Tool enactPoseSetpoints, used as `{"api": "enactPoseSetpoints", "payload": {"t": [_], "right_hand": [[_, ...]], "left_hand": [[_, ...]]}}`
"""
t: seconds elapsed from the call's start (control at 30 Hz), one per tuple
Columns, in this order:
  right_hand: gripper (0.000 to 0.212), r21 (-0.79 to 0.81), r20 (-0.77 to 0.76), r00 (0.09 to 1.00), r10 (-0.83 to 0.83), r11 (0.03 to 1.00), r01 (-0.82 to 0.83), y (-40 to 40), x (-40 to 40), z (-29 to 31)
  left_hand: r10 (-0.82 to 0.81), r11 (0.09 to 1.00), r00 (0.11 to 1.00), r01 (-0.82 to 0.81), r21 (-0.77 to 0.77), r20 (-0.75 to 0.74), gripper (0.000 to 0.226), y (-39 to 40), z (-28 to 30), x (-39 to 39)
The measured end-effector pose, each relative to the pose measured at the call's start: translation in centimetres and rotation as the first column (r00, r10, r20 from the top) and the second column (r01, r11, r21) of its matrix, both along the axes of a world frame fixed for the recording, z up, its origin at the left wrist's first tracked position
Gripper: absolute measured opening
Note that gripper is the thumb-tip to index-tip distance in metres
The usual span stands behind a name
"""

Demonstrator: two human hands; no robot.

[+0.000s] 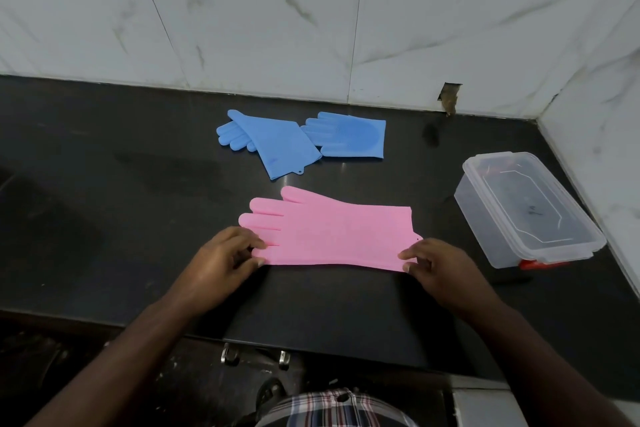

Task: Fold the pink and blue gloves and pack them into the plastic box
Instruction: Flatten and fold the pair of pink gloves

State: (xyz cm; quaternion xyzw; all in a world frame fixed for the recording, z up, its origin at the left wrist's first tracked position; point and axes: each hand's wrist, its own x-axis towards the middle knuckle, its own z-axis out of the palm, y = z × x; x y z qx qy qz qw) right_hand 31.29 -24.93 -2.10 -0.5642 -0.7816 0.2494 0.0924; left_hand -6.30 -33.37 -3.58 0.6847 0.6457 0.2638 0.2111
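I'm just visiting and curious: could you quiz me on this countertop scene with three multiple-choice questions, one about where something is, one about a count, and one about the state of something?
1. Where does the plastic box stand, seen from the person?
A. to the right of the pink glove
B. behind the blue gloves
C. at the left end of the counter

2. How many blue gloves lie on the counter?
A. one
B. two
C. four

3. What state is the pink glove in?
A. folded inside the box
B. rolled into a ball
C. lying flat, held at both ends

Answers:
1. A: the box sits near the right-hand wall.
2. B: the left blue glove partly overlaps the right blue glove.
3. C: the left hand pinches its fingers, the right hand its cuff.
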Motion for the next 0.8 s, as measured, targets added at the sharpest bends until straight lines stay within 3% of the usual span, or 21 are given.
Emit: {"api": "enactPoseSetpoints", "payload": {"t": [0.1, 0.17, 0.27, 0.33, 0.47, 0.63, 0.8], "right_hand": [[0.023, -0.007, -0.007, 0.999, -0.053, 0.999, 0.053, 0.7, -0.4, 0.1], [0.028, -0.017, -0.034, 0.99, -0.136, 0.991, 0.135, 1.7, -0.8, 0.2], [0.037, -0.039, -0.037, 0.968, -0.248, 0.968, 0.246, 3.9, -1.1, 0.1], [0.04, -0.035, 0.002, 0.966, -0.26, 0.965, 0.26, 5.4, -1.5, 0.0], [0.055, -0.075, 0.068, 0.96, -0.271, 0.958, 0.276, 7.9, -2.1, -0.5], [0.013, -0.11, 0.002, 0.944, -0.329, 0.939, 0.327, 9.2, -2.6, 0.0], [0.007, -0.15, -0.116, 0.921, -0.373, 0.923, 0.355, 8.9, -2.1, 0.3]], "left_hand": [[0.185, 0.983, 0.98, -0.186, 0.004, 0.068, 0.011, 0.3, -0.2, 0.5], [0.377, 0.925, 0.917, -0.381, 0.001, 0.131, 0.006, 0.9, -0.4, 0.5], [0.573, 0.819, 0.788, -0.545, -0.179, 0.225, 0.019, 2.1, -0.3, 0.2], [0.627, 0.772, 0.731, -0.536, -0.341, 0.27, 0.024, 2.9, 0.0, 0.5], [0.629, 0.769, 0.718, -0.519, -0.373, 0.298, 0.019, 4.1, 0.0, 0.7], [0.638, 0.763, 0.698, -0.52, -0.384, 0.324, 0.01, 4.6, 0.0, 0.5], [0.633, 0.768, 0.704, -0.518, -0.375, 0.322, 0.009, 4.7, -0.2, 0.0]]}}
